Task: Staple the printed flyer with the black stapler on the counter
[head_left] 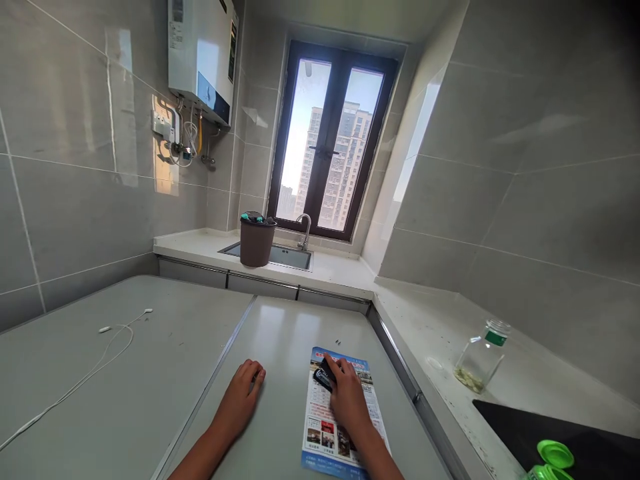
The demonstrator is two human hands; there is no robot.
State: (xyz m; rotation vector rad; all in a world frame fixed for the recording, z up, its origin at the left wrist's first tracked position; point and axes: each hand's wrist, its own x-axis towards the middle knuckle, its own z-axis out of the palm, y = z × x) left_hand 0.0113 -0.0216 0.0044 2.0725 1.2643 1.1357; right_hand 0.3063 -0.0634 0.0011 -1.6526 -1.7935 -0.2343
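My right hand (349, 395) is closed around a small black object with white lettering (323, 379); its kind is not clear. Beneath them lies a printed flyer (314, 415), blue at top and bottom with small photos and text, flat on the pale grey table (280, 427). The right forearm covers part of its lower right side. To the left of the flyer, my left hand (243, 387) rests on the table with nothing in it, its fingers loosely bent and the thumb apart from them.
A white cable (80, 381) lies on the table's left part. On the right counter (415, 313) stand a glass jar (480, 360) and a green-lidded container (555, 455). Behind the table, a brown bin (257, 243) stands at the sink (295, 259) by the faucet (307, 230).
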